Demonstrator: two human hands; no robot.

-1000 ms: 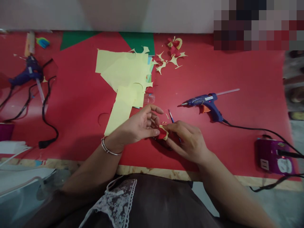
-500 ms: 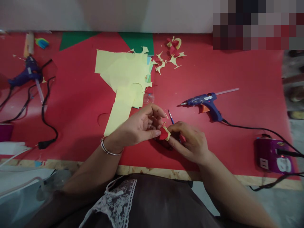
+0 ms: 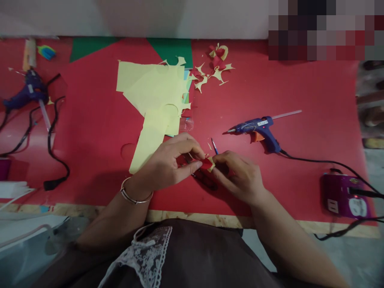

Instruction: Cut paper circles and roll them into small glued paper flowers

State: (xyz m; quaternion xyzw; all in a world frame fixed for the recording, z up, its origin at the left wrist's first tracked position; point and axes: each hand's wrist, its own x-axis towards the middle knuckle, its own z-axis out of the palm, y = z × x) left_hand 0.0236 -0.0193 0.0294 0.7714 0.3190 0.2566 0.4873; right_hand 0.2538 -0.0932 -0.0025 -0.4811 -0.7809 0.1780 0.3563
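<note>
Between my two hands is a small red and yellow paper piece (image 3: 207, 163), low over the red tabletop. My left hand (image 3: 177, 160) pinches its red side between thumb and fingers. My right hand (image 3: 238, 174) grips the yellow edge with thumb and index finger. Under the hands lies a pair of dark-handled scissors (image 3: 205, 180), partly covered. A thin blue pen or brush (image 3: 214, 145) rests just beyond my right fingers. Further up on the right, a blue glue gun (image 3: 255, 130) with an orange trigger lies on its side, a clear glue stick in its back.
Pale yellow paper sheets (image 3: 153, 88) lie left of centre. Yellow and red scraps (image 3: 220, 66) sit at the back. A second glue gun (image 3: 28, 90) and black cords (image 3: 52, 140) are at the far left. A purple power box (image 3: 345, 196) stands at the right edge.
My left fingers have closed down onto the red part of the paper piece, which has turned slightly. More of the scissors shows beneath. My right hand has barely moved.
</note>
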